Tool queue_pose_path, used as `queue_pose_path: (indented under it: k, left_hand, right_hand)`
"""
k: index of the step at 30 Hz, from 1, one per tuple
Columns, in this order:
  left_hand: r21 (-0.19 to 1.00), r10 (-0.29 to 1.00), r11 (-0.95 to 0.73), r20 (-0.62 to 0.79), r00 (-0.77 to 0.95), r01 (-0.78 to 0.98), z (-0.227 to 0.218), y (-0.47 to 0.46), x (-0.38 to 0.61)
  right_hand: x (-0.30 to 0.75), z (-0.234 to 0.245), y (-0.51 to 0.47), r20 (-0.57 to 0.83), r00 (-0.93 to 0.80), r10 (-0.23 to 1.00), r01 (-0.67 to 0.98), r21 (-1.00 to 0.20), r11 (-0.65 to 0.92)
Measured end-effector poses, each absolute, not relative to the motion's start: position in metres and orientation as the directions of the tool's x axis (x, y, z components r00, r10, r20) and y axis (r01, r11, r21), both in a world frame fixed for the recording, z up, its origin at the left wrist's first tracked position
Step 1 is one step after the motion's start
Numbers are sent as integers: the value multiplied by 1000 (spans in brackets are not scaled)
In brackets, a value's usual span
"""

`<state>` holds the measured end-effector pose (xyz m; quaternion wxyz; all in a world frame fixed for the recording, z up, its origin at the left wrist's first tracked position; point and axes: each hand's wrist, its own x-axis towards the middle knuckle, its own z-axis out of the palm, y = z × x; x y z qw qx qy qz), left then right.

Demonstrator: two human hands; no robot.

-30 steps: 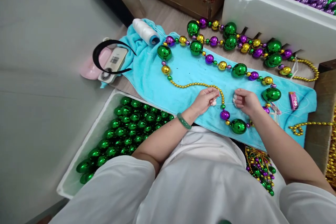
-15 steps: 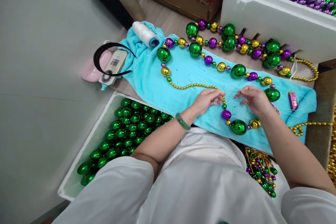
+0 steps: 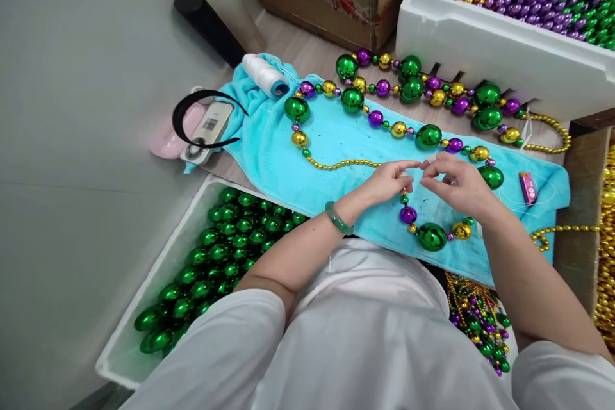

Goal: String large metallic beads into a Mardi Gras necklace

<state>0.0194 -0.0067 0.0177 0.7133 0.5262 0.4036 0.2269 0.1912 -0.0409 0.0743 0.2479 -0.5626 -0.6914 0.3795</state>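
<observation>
Pinching the bead strand (image 3: 435,235) over the blue towel (image 3: 331,141) — I'm holding my left hand (image 3: 387,182) and right hand (image 3: 456,182) fingertip to fingertip.

Fingertips mask the join in a bead strand

Where left hand (image 3: 384,182) and right hand (image 3: 456,182) meet, the thread is too fine to see; the bead box (image 3: 480,45) beyond runs off-frame.

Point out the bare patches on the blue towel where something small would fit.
The blue towel is bare between the spool of white thread, the green ball and the thin gold bead strand, and again below that strand toward the tray of green balls. It is crowded around the left hand, right hand and bead strings.
</observation>
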Motion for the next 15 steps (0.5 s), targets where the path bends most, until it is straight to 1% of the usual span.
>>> queue_pose_path:
  k: [5, 7, 9, 10, 12, 15]
  left_hand:
    - [945, 740, 246, -327, 588, 216, 25, -7, 19]
    - [946, 729, 235, -323, 603, 223, 27, -7, 17]
    - [947, 722, 241, -320, 614, 210, 26, -7, 16]
    - [948, 721, 249, -317, 616, 198, 24, -6, 16]
    - [950, 716, 271, -308, 626, 157, 20, -5, 15]
    - [942, 690, 325, -294, 662, 79, 12, -3, 12]
  right_hand:
    - [188, 72, -24, -59, -245, 968, 605, -789, 105]
    - [186, 68, -17, -80, -205, 976, 619, -783, 66]
    - [184, 63, -11, -164, -161, 973, 617, -786, -30]
    - [184, 61, -9, -229, -159, 960, 594, -799, -92]
    - [185, 54, -7, -358, -214, 909, 492, -843, -216]
    - [191, 44, -8, -450, -364, 815, 275, -888, -368]
